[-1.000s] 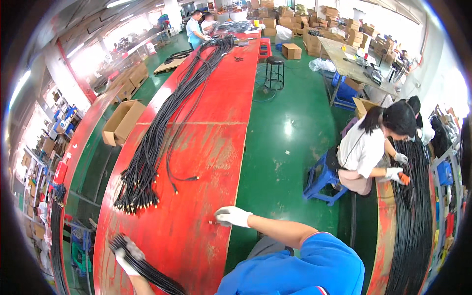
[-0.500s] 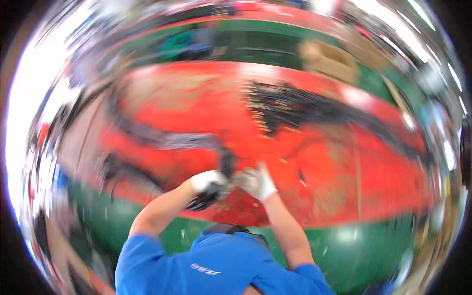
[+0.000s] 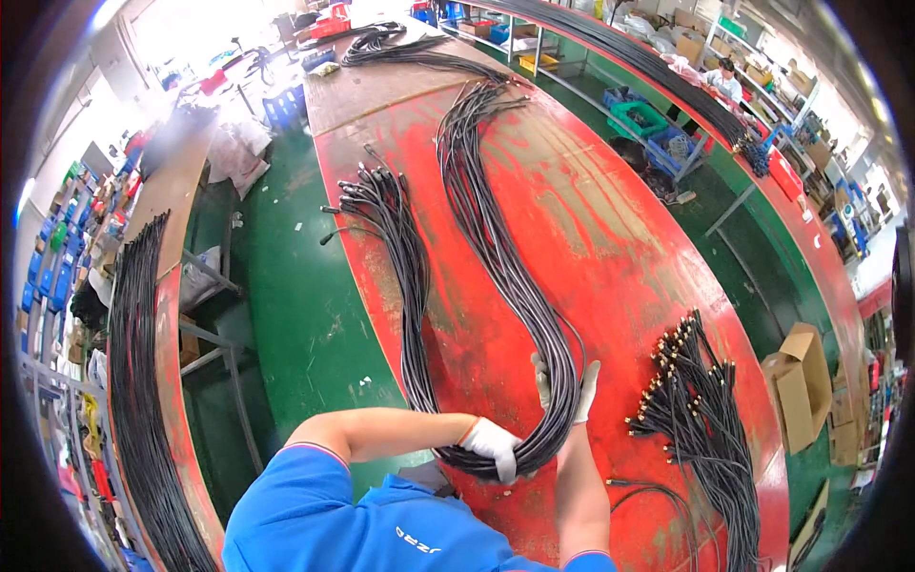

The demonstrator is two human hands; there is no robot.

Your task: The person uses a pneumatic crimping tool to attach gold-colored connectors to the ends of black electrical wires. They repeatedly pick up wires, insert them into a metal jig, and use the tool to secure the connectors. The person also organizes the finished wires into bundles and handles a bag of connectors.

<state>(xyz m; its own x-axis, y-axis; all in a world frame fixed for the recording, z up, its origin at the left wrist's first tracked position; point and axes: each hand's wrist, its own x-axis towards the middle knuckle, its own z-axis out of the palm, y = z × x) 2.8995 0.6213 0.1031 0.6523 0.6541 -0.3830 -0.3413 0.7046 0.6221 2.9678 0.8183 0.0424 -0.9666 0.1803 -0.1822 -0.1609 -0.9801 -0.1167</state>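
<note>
A thick bundle of long black cables (image 3: 519, 286) bends in a U toward me on the red tabletop. At the bottom of the bend my left hand (image 3: 491, 446), in a white glove, is closed around the bundle. My right hand (image 3: 589, 393), also gloved, is under the bend's right side; its fingers and thumb stretch up apart on either side of the cables, without closing on them. The bundle's left leg ends in several black connectors (image 3: 376, 191) near the table's left edge. Its other leg runs to the far part of the table.
Right of my right hand lies another black cable bundle (image 3: 705, 448) with brass-coloured tips. More cables lie on a side table (image 3: 143, 381) at left. An open cardboard box (image 3: 799, 386) stands beyond the right edge. A person (image 3: 724, 81) is at the far right bench.
The view has swung left and is now sharp instead of blurred. Both hands are now at the long cable bundle's bend; my left hand grips it.
</note>
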